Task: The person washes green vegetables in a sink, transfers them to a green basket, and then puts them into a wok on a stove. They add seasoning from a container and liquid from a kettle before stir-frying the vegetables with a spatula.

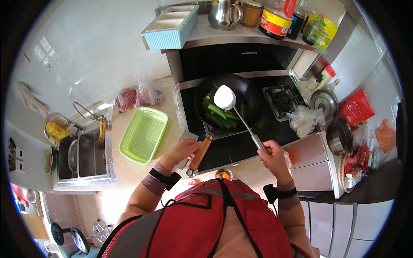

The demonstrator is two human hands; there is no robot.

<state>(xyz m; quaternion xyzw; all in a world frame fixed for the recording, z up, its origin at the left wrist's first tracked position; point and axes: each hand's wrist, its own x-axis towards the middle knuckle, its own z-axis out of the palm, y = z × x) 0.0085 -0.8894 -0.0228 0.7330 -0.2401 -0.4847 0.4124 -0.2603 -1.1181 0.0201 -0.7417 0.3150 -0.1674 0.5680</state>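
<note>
A black wok (251,96) sits on the left burner of the stove. Green vegetable pieces (216,111), cut long, lie in its near left part. My left hand (184,150) is at the wok's wooden handle (202,151), its thumb against the side and its fingers partly hidden behind it. In my right hand (272,158) is the grip of a metal spatula (246,126). The spatula's broad head (225,97), bright with glare, is over the vegetables; whether it touches them I cannot tell.
A green plastic basket (143,135) stands left on the counter, before bagged meat (146,96). Farther left is a double sink (92,161). Right are a second burner (284,98), a bag of pale food (303,121) and a pot (339,137). Jars and bottles line the back shelf (200,40).
</note>
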